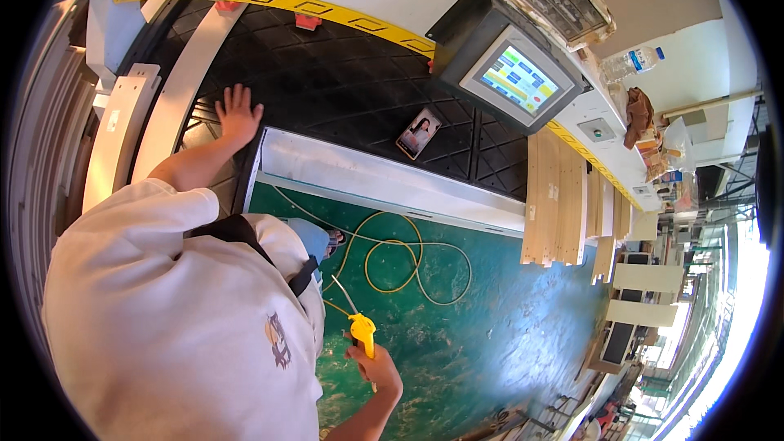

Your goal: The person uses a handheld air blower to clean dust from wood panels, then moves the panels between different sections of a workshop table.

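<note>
Yellow air gun (363,329): held up on the near side of the black bed (343,69); judging by its looks, light and stiff, best gripped by its body with the slim nozzle (344,293) left free; the yellow hose (367,266) may tug.
Right hand (379,369): wrapped around the gun, nozzle aimed toward the black bed; whether the trigger is squeezed, I can't tell from here.
Left hand (238,117): empty, fingers spread, palm down at the black bed's left end, arm stretched out.
Control screen (520,80): above the black bed's far right side.
</note>
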Tool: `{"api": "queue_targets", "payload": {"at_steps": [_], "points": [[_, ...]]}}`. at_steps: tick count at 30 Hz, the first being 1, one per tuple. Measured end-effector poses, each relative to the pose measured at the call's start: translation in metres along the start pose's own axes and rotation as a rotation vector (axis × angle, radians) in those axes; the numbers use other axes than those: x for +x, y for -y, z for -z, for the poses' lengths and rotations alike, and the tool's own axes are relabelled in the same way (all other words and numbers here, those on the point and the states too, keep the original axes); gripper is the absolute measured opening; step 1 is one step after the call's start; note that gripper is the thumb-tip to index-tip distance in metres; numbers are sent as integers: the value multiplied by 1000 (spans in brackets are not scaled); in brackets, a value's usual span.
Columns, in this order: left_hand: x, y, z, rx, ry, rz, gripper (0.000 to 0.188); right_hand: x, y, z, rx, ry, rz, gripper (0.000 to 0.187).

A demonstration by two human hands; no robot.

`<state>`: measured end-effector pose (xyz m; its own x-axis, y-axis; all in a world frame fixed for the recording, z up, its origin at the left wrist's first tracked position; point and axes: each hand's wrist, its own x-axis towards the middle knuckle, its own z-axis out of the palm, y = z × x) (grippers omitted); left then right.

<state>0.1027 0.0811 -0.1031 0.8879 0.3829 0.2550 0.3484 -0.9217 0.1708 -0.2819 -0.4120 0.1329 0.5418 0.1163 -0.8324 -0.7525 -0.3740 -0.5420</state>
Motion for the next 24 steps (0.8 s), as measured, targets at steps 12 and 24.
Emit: {"api": "queue_targets", "payload": {"at_steps": [12,24], "points": [[-25,-100,3,-157,-7,-233,59,113,-156,-31,153,-229,-512,25],[-23,-101,11,-190,36,-219,60,142,-75,-46,876,-148,-203,46]]}}
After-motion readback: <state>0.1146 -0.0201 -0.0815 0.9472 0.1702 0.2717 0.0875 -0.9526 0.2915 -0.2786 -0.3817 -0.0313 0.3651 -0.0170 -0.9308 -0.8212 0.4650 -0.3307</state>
